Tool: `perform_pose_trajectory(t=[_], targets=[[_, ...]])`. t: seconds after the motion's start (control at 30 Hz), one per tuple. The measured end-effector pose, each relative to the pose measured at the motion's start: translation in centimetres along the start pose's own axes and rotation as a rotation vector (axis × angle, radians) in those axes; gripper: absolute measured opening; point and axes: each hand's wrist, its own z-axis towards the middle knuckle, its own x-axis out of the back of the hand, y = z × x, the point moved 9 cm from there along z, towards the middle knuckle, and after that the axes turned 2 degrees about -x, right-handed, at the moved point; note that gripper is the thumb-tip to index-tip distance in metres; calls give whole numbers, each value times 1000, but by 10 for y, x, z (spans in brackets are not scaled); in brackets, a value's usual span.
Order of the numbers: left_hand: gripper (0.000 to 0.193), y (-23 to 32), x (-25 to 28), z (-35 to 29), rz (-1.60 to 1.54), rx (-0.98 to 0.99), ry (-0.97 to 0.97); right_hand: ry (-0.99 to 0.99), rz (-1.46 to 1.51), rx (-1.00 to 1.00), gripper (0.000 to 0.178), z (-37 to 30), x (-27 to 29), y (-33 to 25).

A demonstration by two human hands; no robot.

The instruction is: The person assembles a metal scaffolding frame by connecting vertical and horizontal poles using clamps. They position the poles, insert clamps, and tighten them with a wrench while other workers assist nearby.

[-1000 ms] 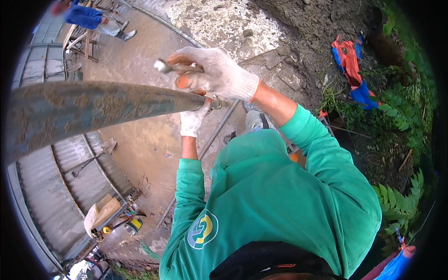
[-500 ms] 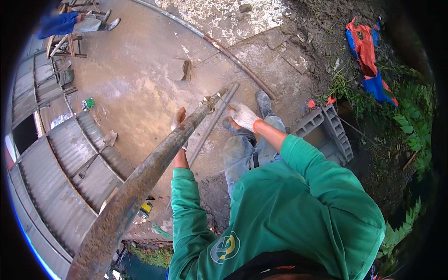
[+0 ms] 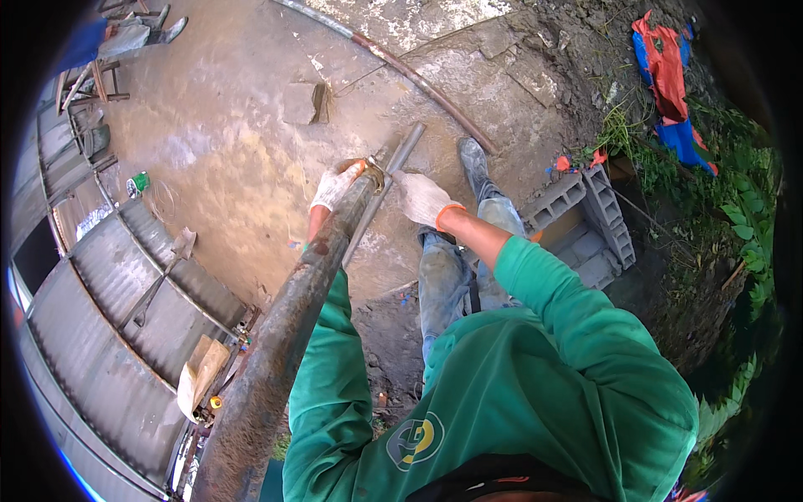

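A rusty metal pipe (image 3: 288, 314) slants up from the lower left, with a metal clamp (image 3: 375, 177) round it close to its upper end. Gloved in white, my left hand (image 3: 336, 184) reaches past the pipe's left side, its fingertips closed at the clamp. My right hand (image 3: 425, 199), in a white glove with an orange cuff, is on the clamp's other side with its fingers curled together; what they grip is hidden. Behind the clamp, a thinner grey pipe (image 3: 407, 147) lies along the wet ground.
Hollow concrete blocks (image 3: 606, 213) stand right of my legs. A longer pipe (image 3: 418, 88) lies across the ground ahead. Corrugated sheets (image 3: 117, 309) with a shovel (image 3: 159, 280) on them fill the left side. Another person's legs (image 3: 142, 38) show at the upper left, and red-blue sheeting (image 3: 665, 75) lies upper right.
My left hand has moved up the pipe to the clamp. My right hand has come closer to the clamp; the thin metal tool it held no longer shows. The pipe's near end has swung right.
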Motion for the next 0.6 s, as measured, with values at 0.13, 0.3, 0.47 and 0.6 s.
perform_pose_trajectory(t=[0.13,0.3,0.47,0.6], targets=[[47,-6,-8,-6,-194,-6,85,27,-419,346,15,11,-20,-21],[46,-9,-16,-12,-386,31,149,32,-236,179,17,13,-48,-9],[48,-18,-19,-9,-485,9,154,-198,-166,-18,25,10,-49,-11],[45,-29,-19,-4,-425,-21,151,-128,136,-253,45,-7,-16,-11]])
